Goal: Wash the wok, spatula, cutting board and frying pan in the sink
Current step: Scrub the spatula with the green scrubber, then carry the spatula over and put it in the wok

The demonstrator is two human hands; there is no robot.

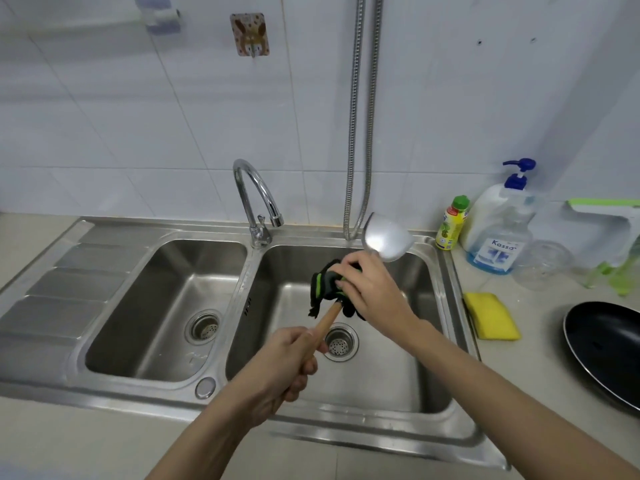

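Over the right basin of the steel sink (446,344) I hold the spatula (384,239), its shiny metal blade pointing up and away. My left hand (287,368) grips the wooden handle near its end. My right hand (370,285) grips a black and green cloth (323,284) wrapped round the spatula's neck, where handle meets blade. A black frying pan (602,344) lies on the counter at the right edge, partly cut off by the frame. No wok or cutting board is in view.
The chrome faucet (258,199) stands between the two basins, its spout over the right one, with no water running. On the right counter: a yellow sponge (491,315), a soap pump bottle (498,233), a small green-capped bottle (452,223), a clear jar (543,265). A metal hose (360,116) hangs down the wall.
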